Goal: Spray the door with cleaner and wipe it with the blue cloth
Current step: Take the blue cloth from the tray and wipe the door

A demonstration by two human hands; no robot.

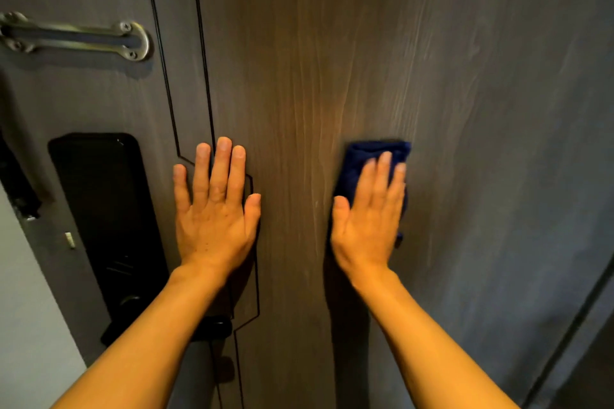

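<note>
A dark wood-grain door (332, 43) fills the view right in front of me. My left hand (216, 209) lies flat on it with fingers spread, holding nothing, just right of the black lock panel. My right hand (368, 212) presses a folded blue cloth (368, 151) flat against the door at about the same height; the cloth shows above the fingertips and past the hand's right side. No spray bottle is in view.
A black electronic lock panel (106, 209) with a dark handle (212, 325) sits at the left, partly behind my left forearm. A metal swing-bar guard (76, 38) is mounted upper left. The door edge and pale wall (30, 309) are at far left.
</note>
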